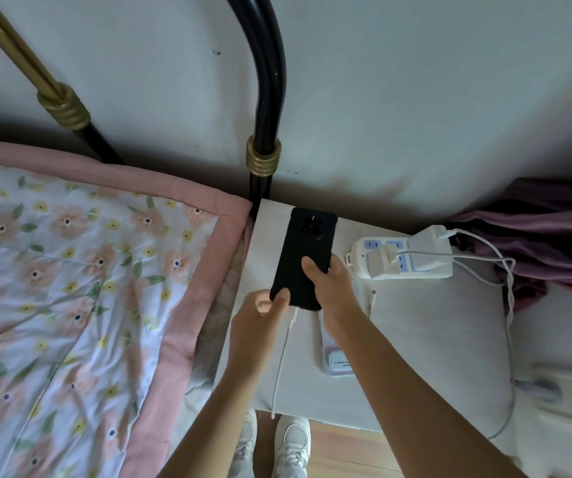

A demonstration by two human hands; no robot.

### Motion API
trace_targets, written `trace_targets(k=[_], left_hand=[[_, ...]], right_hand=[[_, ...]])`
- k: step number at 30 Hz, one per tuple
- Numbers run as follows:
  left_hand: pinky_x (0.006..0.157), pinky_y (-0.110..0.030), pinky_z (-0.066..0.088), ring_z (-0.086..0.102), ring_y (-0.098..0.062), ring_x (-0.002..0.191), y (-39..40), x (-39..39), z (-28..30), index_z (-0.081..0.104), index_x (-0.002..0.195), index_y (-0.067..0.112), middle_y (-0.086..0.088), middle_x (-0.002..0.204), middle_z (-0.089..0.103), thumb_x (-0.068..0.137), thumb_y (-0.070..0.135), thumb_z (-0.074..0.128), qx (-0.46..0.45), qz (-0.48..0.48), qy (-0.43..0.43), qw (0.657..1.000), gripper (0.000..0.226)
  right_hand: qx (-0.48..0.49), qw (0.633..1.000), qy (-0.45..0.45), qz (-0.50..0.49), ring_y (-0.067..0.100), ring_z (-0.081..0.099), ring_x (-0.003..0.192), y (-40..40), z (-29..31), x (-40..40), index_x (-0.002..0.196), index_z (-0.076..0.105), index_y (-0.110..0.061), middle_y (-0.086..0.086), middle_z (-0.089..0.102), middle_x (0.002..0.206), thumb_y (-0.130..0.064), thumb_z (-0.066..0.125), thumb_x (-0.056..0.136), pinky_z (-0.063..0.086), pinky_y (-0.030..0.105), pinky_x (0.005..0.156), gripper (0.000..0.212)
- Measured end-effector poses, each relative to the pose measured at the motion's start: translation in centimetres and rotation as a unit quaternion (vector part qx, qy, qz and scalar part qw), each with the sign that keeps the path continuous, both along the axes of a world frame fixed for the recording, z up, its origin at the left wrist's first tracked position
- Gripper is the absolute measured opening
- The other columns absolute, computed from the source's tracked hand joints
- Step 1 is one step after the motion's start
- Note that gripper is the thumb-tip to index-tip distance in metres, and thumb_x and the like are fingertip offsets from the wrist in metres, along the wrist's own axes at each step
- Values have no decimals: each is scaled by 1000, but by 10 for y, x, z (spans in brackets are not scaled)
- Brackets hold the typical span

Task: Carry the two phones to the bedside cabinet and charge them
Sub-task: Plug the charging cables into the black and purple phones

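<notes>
White and bare, our bedside cabinet [415,332] stands against a pale wall, wedged between the bed on the left and a heap of purple fabric [550,232] on the right. Over its top we hold the black phone [303,257], back side up with its round camera cluster pointing toward the wall. Our right hand [332,288] grips the phone along its right edge, the thumb lying across the back. Our left hand [260,322] pinches the bottom left corner of the phone, right beside the white plug of a charging cable [282,360] that meets the phone's lower end and trails down over the cabinet's front edge. We cannot tell whether the plug is fully seated. Under our right wrist lies the second phone [334,353], pale lilac, flat on the cabinet and partly hidden by the arm. A loose cable end [373,298] rests on the cabinet just right of that wrist. At the back right of the cabinet sits a white power strip [405,258] with two white chargers plugged in, their cords looping off to the right. A wall socket [564,391] shows at the lower right. On the left, a floral quilt [70,288] with a pink border covers the bed, beneath a black and brass bed frame [267,98]. Our white sneakers [291,443] stand on the wooden floor below.
</notes>
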State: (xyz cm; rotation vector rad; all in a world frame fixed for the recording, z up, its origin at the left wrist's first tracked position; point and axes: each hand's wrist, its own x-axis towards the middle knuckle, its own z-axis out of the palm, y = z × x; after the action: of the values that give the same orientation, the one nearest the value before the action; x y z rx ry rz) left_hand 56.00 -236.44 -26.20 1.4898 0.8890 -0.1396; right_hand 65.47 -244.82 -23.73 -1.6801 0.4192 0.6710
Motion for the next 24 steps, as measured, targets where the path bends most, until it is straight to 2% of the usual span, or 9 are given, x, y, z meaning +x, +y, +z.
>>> trace_targets(k=[2,3,5,8,11,14,18,20,24], left_hand=[[82,-31,52,64,-11,97,11,5,-8,56,110,26,4,103,67,74,53,67,-94,37,-8,995,47],[80,-31,52,65,-12,99,13,7,-10,54,116,26,3,105,66,75,44,70,-122,40,-23,991,48],[70,-26,55,70,-11,91,15,9,-16,58,120,19,-1,103,69,74,26,72,-109,13,-49,993,49],[71,-27,58,72,-14,88,11,5,-27,63,116,14,-3,98,74,78,5,65,-39,-19,-67,997,39],[65,-29,54,68,-18,84,4,2,-31,65,105,23,2,87,71,74,17,62,101,-73,-69,990,32],[60,-11,36,58,-18,84,-3,-1,-31,63,108,20,1,86,62,80,18,65,233,-72,-45,969,28],[73,2,34,58,-13,88,-4,-10,-32,64,121,9,-5,102,67,82,15,68,277,-24,-71,958,39],[77,-3,38,64,-19,92,-5,-10,-32,66,117,7,-6,105,71,81,17,64,287,-5,-80,954,38],[79,-35,53,66,-22,92,-4,-9,-37,68,113,10,-4,102,73,82,23,58,292,-13,-83,953,35]], right_hand=[[-10,999,15,35,23,64,95,-3,-3,-9,108,52,-20,6,65,102,-23,58,91,55,40,84,18],[-29,998,12,57,22,64,94,-3,-6,-14,107,52,-21,5,65,101,-23,58,90,56,40,83,17],[-78,993,-14,92,19,63,90,-4,-13,-25,106,54,-20,4,64,99,-22,59,89,55,32,74,19],[-168,978,-65,107,15,62,84,-8,-25,-37,108,57,-18,-1,64,95,-21,63,85,49,22,61,24],[-219,966,-93,101,15,64,80,-10,-35,-46,103,59,-19,-1,67,91,-24,65,82,49,21,58,22],[-265,951,-129,91,19,61,79,-4,-40,-52,95,60,-17,3,63,94,-28,66,81,48,25,58,19],[-288,945,-131,89,24,57,85,3,-35,-56,101,62,-13,5,50,105,-23,63,84,42,28,66,20],[-297,939,-130,115,23,53,85,4,-35,-59,107,61,-13,6,47,107,-21,59,85,39,27,67,23],[-277,942,-130,141,16,51,79,0,-35,-62,111,60,-17,4,47,106,-15,57,84,34,15,55,28]])
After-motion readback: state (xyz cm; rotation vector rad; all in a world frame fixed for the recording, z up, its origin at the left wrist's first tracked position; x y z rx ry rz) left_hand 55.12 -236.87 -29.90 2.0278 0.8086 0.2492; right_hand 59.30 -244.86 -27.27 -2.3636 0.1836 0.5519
